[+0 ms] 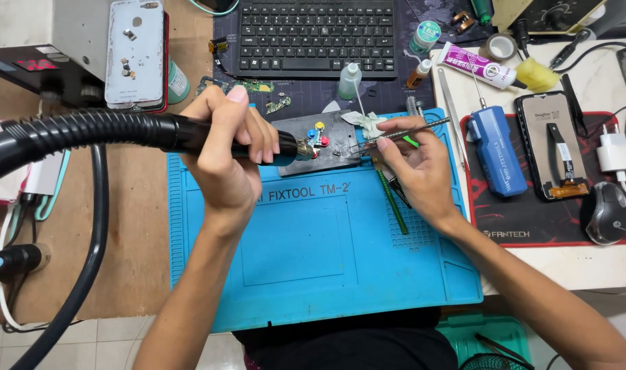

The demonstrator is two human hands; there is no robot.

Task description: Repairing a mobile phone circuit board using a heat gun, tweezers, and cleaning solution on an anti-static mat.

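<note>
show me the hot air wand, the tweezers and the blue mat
hot air wand (210,135), head view, on its black handle beside the left hand's fingers
tweezers (402,133), head view, mid-shaft above the right hand's fingers
blue mat (306,240), head view, bare middle panel

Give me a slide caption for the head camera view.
Left hand aims hot-air wand while right hand holds tweezers over blue mat.

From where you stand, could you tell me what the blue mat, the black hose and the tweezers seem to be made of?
The blue mat looks like soft silicone or rubber: matte, with moulded ridges and recessed trays. The black hose on the tool in the left hand looks like flexible ribbed plastic or rubber with a slight sheen. The tweezers in the right hand look like bare metal, thin and shiny silver.
</note>
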